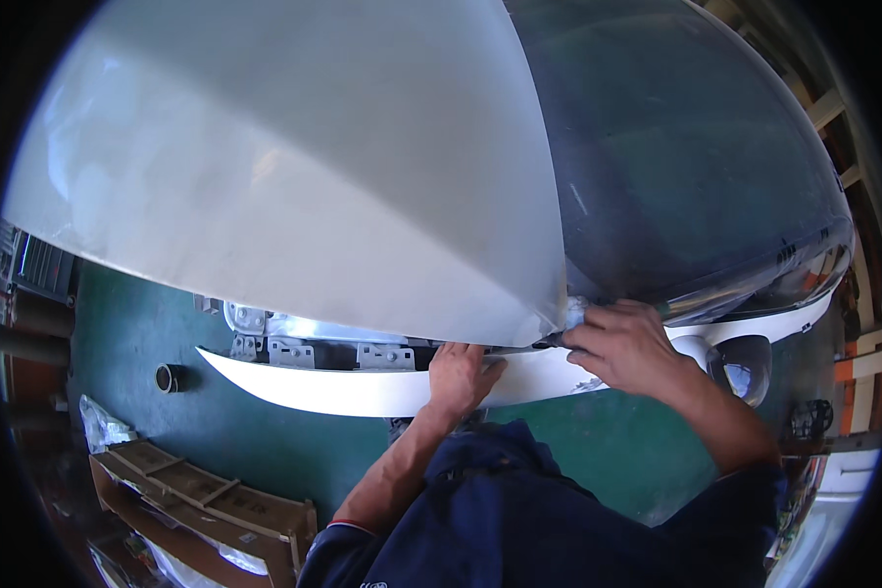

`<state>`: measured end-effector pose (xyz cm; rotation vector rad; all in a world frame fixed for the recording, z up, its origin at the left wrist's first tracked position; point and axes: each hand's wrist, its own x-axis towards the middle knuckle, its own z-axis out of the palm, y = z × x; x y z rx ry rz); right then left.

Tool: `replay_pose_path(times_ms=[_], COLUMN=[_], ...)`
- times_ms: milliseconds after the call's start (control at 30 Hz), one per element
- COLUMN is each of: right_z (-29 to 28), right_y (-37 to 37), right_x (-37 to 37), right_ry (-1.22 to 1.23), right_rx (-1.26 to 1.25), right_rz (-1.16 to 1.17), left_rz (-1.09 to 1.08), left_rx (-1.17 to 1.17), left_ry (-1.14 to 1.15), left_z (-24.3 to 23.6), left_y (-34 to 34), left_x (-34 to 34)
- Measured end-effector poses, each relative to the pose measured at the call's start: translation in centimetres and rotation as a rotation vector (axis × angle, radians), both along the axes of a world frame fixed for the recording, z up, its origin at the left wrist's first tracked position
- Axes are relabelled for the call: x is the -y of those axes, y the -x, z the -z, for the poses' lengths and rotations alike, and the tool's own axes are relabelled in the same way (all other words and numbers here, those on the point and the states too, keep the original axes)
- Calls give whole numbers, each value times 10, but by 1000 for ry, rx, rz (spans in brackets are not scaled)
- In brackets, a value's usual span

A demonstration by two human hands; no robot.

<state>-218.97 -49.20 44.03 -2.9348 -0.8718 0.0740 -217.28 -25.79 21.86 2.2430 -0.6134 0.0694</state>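
The white fender (363, 394) of a car runs across below the pale hood (294, 186), with a gap between them. My left hand (461, 377) lies on the fender's upper edge, fingers together and reaching to the gap under the hood, thumb apart; it carries nothing. At the hood's rear corner, by the foot of the windshield (686, 147), my right hand (622, 343) is closed with bent fingers. A small dark piece shows by its fingertips, and a pale patch lies just above them; what the fingers hold I cannot make out.
Metal brackets (387, 356) line the gap toward the front. A side mirror (742, 370) sticks out right of my right arm. On the green floor (127, 323) stand a short dark cylinder (170, 378) and, lower left, a long cardboard box (181, 480).
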Motion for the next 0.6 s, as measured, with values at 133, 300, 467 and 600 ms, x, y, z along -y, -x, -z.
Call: replay_pose_path(times_ms=[133,300,467,600], right_z=[-7,1,0,-1], right_y=[-1,6,8,11], right_x=[0,-9,0,3], right_ry=[-3,-16,-95,-102], right_rx=[-22,-38,-32,-93], right_rz=[12,329,149,174], left_rz=[9,26,37,34], left_rx=[14,-1,15,20], left_ry=[13,-31,-27,-35], left_z=[2,8,10,5], left_y=[-1,-1,-1,-1], left_x=[0,-1,-1,-1])
